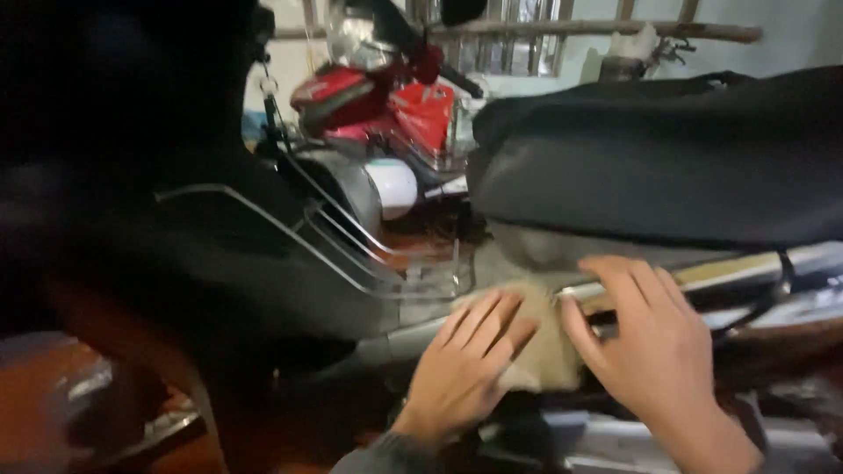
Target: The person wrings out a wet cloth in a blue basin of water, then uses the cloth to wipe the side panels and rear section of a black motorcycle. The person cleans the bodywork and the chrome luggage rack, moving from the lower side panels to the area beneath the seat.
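Both my hands press a beige cloth (546,351) against the side of a scooter, just below its black seat (667,158). My left hand (465,369) lies flat on the cloth's left part, fingers spread. My right hand (654,347) rests on the cloth's right edge and on the silver side panel (746,268). The cloth is mostly hidden under my fingers.
A chrome wire rack (351,254) runs along the scooter's footwell to the left. The dark front body (132,175) fills the left side. A red motorcycle (378,105) stands behind, in front of a barred window. Reddish floor (35,395) shows at lower left.
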